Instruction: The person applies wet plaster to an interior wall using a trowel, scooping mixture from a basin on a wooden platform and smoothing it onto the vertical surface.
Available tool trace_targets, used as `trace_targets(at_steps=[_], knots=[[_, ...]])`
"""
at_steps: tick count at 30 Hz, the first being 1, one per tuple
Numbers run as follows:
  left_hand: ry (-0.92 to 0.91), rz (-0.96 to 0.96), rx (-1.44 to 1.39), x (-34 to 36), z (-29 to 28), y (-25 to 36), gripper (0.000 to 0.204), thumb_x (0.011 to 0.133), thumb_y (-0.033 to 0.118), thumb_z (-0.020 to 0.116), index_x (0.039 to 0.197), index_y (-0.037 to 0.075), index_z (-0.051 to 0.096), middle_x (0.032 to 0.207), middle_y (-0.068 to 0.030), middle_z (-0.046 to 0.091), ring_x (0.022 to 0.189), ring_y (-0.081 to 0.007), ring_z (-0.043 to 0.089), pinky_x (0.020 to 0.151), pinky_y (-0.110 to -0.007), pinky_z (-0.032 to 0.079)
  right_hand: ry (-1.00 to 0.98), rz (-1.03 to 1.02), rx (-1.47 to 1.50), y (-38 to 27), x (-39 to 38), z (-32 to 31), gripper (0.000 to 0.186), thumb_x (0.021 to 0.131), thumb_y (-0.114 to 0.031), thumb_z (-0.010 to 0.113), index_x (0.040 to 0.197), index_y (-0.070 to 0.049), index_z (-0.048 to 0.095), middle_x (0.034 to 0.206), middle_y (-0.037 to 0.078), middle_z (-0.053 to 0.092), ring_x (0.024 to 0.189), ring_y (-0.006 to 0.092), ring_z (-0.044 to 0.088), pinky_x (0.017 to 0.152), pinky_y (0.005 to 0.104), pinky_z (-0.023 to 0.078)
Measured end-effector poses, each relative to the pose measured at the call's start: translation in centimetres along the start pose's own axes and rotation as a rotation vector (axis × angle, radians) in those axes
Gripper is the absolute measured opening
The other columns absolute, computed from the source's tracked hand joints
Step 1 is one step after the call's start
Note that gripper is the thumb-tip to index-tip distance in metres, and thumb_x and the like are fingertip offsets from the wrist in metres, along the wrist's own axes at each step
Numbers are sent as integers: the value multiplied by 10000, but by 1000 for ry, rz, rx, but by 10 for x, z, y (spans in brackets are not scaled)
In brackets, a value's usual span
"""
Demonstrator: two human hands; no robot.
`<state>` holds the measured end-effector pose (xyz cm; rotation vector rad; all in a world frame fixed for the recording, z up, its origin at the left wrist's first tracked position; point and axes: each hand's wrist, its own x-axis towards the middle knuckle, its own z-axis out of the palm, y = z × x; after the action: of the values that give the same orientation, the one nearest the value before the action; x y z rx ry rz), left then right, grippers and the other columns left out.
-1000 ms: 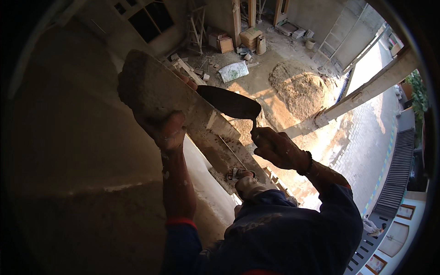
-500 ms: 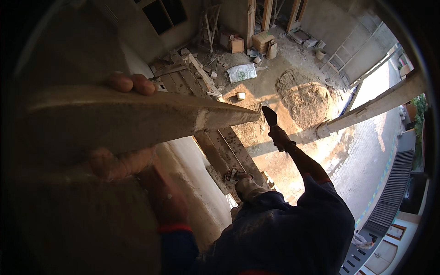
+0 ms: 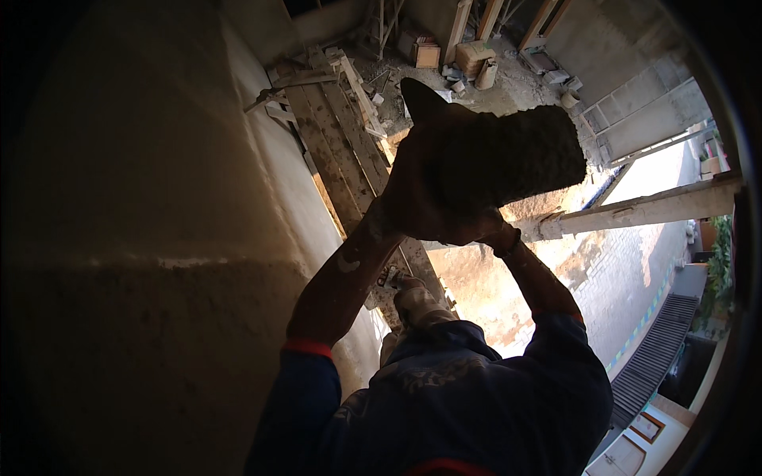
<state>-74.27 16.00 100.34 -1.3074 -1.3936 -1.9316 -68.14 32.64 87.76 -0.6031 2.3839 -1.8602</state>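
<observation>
My left hand (image 3: 417,178) is raised in front of me, dark against the light, closed around a thick board (image 3: 516,155). The board's rough, crusted-looking end points right. A dark pointed shape, perhaps my thumb, sticks up at the hand's far side. My right hand (image 3: 494,228) is just below and behind the board, close against my left hand, with its fingers mostly hidden. It gripped a trowel a moment ago; the trowel's blade is now hidden behind the board and my left hand.
A plastered wall (image 3: 159,159) fills the left side. Scaffold planks (image 3: 333,159) run below me, a sandalled foot on them. A pale beam (image 3: 651,202) crosses at right. On the ground far below are bags (image 3: 476,59) and a bucket (image 3: 570,98).
My left hand has swung the board away from the wall, toward the right and in front of me. My hands, far apart before, are now together. The trowel has gone out of sight.
</observation>
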Motion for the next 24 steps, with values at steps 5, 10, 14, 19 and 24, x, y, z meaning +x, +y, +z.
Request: trace_targets(at_steps=[5,10,14,19,24], knots=[[-183,-593,-57,15,-30,27,914,541,215,886,1302,9,424,1211,-150,526,1124,-255,532,962,-387,420,104,107,130,-6,7,25,612,663,-179,855,1172,-24,553,1198,107,558,1092,193,576,873,339,515],[228,-383,462,-26,3,33,942,580,174,867,1340,-10,341,1191,-161,503,1178,-259,466,999,-376,378,459,-108,-213,32,11,62,283,686,-78,722,937,-35,598,878,104,561,802,270,557,650,362,464],[540,-560,674,-56,16,16,862,572,19,830,1282,2,341,1225,-151,445,1158,-273,449,1003,-394,377,534,-40,-378,30,17,96,263,706,-38,646,956,-26,568,863,134,540,801,351,482,618,420,432],[499,-681,513,-105,-35,23,726,587,23,823,1190,-2,419,1176,-143,480,1090,-262,512,944,-382,447,253,59,-412,41,5,90,565,738,-26,629,1273,-71,454,954,147,576,868,362,556,714,432,482],[436,-745,322,-152,-74,46,597,625,21,763,1138,-2,458,1097,-115,514,1054,-259,546,928,-391,481,211,266,-297,36,-19,43,698,757,4,540,1380,-6,226,894,168,608,700,394,608,615,461,487]])
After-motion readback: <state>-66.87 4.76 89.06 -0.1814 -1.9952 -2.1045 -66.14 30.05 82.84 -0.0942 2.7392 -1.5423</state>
